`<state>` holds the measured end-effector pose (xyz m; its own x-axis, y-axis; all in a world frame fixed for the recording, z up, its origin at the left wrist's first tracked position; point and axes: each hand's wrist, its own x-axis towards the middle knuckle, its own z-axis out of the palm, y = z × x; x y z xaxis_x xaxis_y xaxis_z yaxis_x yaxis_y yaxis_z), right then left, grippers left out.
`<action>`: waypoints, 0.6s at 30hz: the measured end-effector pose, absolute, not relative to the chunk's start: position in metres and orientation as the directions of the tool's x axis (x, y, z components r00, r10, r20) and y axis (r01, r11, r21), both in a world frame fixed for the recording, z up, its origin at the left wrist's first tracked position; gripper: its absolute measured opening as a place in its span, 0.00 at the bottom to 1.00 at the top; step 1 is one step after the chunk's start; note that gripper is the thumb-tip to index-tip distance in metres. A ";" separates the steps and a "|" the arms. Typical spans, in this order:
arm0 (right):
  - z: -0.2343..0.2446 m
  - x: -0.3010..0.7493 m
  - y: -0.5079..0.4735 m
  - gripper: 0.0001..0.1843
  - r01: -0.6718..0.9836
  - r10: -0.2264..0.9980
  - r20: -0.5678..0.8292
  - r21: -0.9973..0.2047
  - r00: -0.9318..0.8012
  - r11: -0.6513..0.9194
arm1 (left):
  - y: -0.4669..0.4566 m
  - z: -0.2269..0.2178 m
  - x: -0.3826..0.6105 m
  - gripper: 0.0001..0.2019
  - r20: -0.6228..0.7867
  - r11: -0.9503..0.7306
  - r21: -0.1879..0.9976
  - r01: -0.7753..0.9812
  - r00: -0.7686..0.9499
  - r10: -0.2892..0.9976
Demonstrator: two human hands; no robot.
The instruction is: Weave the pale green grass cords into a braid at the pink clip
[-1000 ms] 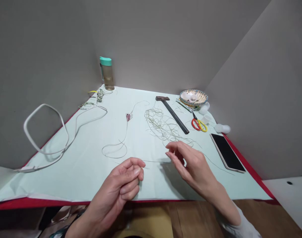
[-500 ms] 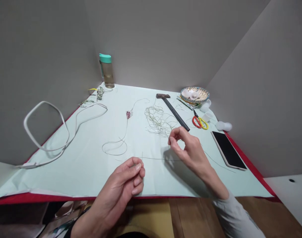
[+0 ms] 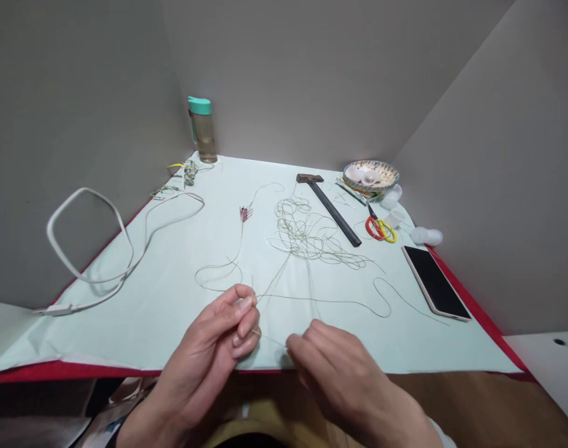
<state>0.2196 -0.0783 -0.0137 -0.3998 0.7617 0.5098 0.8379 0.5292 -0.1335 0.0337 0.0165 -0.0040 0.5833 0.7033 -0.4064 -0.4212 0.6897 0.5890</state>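
Near the table's front edge, my left hand (image 3: 218,339) is closed, with thumb and forefinger pinching thin pale-green cord. Strands run from that pinch up to a loose tangle of cord (image 3: 307,233) in the middle of the table. My right hand (image 3: 339,367) is closed just to the right, a little blurred, and a short length of cord stretches between the two hands. Left of the tangle lies a small dark-red piece (image 3: 244,214) with cord through it, its kind unclear. A single dark strand (image 3: 330,300) curves across the table beyond my hands.
A hammer (image 3: 333,211) lies behind the tangle. To its right are scissors (image 3: 380,229), a woven bowl (image 3: 371,176), clear plastic cups (image 3: 426,236) and a phone (image 3: 435,283). A bottle (image 3: 203,130) stands at the back left, and a white cable (image 3: 125,274) loops along the left.
My right hand has come down and towards me from beside the tangle, and cord now stretches between my hands. My left hand has shifted slightly left, still pinched.
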 end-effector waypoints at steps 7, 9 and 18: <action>0.023 0.295 -0.090 0.13 0.904 0.752 0.642 -0.218 -0.151 0.368 | 0.040 0.006 0.017 0.08 -0.369 0.570 0.577 -0.585 0.435 0.821; 0.030 0.311 -0.095 0.10 0.944 0.723 0.690 -0.220 -0.028 0.247 | 0.048 0.011 0.014 0.09 -0.352 0.531 0.583 -0.615 0.397 0.848; 0.036 0.342 -0.137 0.08 0.787 0.442 0.660 -0.573 0.608 -0.226 | 0.071 0.020 0.018 0.12 -0.292 0.423 0.647 -0.634 0.306 0.906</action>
